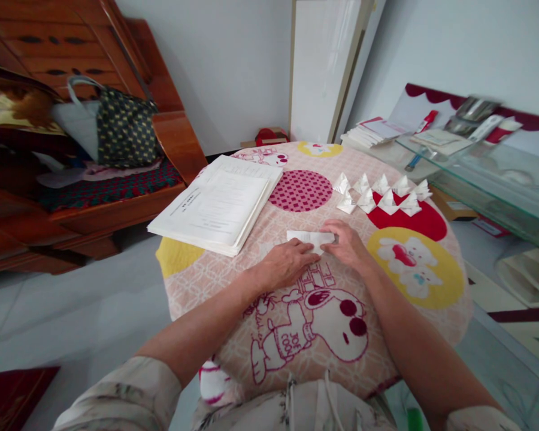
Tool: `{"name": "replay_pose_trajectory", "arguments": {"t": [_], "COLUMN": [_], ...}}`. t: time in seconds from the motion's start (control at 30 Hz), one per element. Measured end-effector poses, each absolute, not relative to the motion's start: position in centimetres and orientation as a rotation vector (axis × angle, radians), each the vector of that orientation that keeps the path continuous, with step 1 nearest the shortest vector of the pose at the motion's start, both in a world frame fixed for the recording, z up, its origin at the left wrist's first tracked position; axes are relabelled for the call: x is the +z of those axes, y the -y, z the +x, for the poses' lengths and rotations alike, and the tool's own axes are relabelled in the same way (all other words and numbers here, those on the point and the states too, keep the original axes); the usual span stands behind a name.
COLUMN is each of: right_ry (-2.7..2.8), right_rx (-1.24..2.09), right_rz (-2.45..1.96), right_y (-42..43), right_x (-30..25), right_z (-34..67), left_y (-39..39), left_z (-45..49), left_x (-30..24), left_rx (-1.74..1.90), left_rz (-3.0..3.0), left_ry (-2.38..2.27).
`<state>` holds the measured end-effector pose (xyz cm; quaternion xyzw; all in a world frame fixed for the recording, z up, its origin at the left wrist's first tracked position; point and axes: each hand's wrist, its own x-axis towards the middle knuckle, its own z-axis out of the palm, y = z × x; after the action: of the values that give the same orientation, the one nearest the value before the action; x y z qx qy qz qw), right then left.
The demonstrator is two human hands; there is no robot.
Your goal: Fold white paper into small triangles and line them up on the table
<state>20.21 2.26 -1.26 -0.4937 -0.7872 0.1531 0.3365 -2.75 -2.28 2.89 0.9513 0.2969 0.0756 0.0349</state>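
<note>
A small folded sheet of white paper [306, 237] lies on the round cloth-covered table, between my two hands. My left hand [290, 261] is closed on its near left part, the fingers curled together over it. My right hand [347, 244] grips the right end, with thumb and forefinger on either side. Both hands hide parts of the paper. Beyond my right hand stand several folded white paper pieces [387, 201] with pointed tops, set in two rows. Left of my hands sits a thick stack of printed sheets [215, 203].
The patterned tablecloth [233, 287] reaches the table's rounded edge. At right, a glass shelf [485, 179] holds papers, a metal bowl and a red marker. A wooden bench [117, 209] with a dark patterned bag [126, 129] stands to the left.
</note>
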Motion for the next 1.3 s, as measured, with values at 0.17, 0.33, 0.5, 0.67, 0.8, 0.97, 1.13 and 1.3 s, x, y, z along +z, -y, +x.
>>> {"name": "replay_pose_trajectory", "arguments": {"t": [0.17,0.33,0.5,0.67,0.8,0.97,1.13,1.3], "right_ry": [2.054,2.077,2.069,2.103,2.091,2.043,2.038,2.008], "right_rx": [0.401,0.395,0.34,0.265,0.259,0.292,0.297,0.271], "right_rz": [-1.301,-1.288,-1.283,-1.259,-1.25,-1.222,-1.248,-1.254], "right_y": [-2.1,-1.9,-1.9,-1.8,-1.8,-2.0,-1.9,-1.4], "right_x": [-1.2,-1.0,-1.0,-1.2,-1.4,-1.7,-1.5,-0.9], "right_z": [20.3,20.3,20.4,20.3,20.1,20.0,19.9,19.8], "left_y": [2.1,1.7,1.8,1.8,1.8,1.9,1.8,1.8], "left_z": [-2.9,-3.5,-3.7,-3.4,-3.2,-3.1,-3.1,-3.1], "left_x": [2.7,2.4,2.2,2.0,2.1,2.1,1.8,1.8], "left_rx": [0.268,0.309,0.37,0.389,0.413,0.415,0.441,0.438], "left_rz": [2.895,2.853,2.844,2.855,2.851,2.857,2.842,2.834], "left_ry": [-0.89,-0.796,-0.804,-0.824,-0.846,-0.862,-0.878,-0.879]}}
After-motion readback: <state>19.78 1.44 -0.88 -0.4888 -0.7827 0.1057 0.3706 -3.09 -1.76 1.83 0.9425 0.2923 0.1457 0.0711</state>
